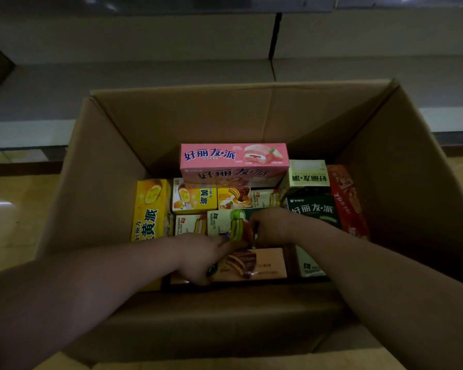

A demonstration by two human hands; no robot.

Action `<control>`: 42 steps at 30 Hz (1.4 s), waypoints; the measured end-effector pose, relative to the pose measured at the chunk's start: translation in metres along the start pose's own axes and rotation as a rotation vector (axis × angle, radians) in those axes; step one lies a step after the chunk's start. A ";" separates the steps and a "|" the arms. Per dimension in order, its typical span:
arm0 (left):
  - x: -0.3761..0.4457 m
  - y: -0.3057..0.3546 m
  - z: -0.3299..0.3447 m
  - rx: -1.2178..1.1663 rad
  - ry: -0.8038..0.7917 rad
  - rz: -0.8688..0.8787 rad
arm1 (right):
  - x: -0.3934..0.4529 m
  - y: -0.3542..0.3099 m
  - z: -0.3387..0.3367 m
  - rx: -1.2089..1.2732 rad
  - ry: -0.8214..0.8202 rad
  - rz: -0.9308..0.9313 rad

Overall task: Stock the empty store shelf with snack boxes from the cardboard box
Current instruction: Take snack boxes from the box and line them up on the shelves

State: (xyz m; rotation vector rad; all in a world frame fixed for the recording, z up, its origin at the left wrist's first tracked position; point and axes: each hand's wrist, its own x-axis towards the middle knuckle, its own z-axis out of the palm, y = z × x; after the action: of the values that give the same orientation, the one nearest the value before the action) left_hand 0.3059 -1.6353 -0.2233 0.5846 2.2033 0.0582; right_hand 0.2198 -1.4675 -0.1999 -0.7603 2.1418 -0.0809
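Two hands were down in the cardboard box (110,161): left hand (201,256) and right hand (271,227) each curled onto an end of the green-and-white snack box (226,222), long axis running left-right between them, both equally near. Pink box (234,162) stood behind it, yellow box (150,209) at left, packed close. Store shelf (134,84) lay beyond, bare.

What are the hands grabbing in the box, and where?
Both hands hold the green-and-white snack box: the left hand at its near left corner, the right hand at its right end.
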 end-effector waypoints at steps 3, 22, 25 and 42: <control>-0.002 0.004 -0.001 0.104 0.052 0.100 | 0.001 0.005 0.000 0.036 -0.008 0.031; -0.045 -0.030 -0.043 -0.260 0.344 0.061 | 0.012 0.021 -0.041 0.849 0.526 0.303; -0.078 -0.055 -0.054 -0.665 0.548 0.026 | 0.009 0.021 -0.046 1.107 0.617 0.321; -0.078 -0.058 -0.051 -1.093 1.034 -0.175 | 0.046 0.009 -0.056 -0.280 0.429 0.357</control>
State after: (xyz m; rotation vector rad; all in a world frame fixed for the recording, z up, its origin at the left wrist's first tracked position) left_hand 0.2874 -1.7121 -0.1472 -0.3694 2.6261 1.6503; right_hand 0.1527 -1.4968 -0.1983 -0.5347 2.7066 0.2730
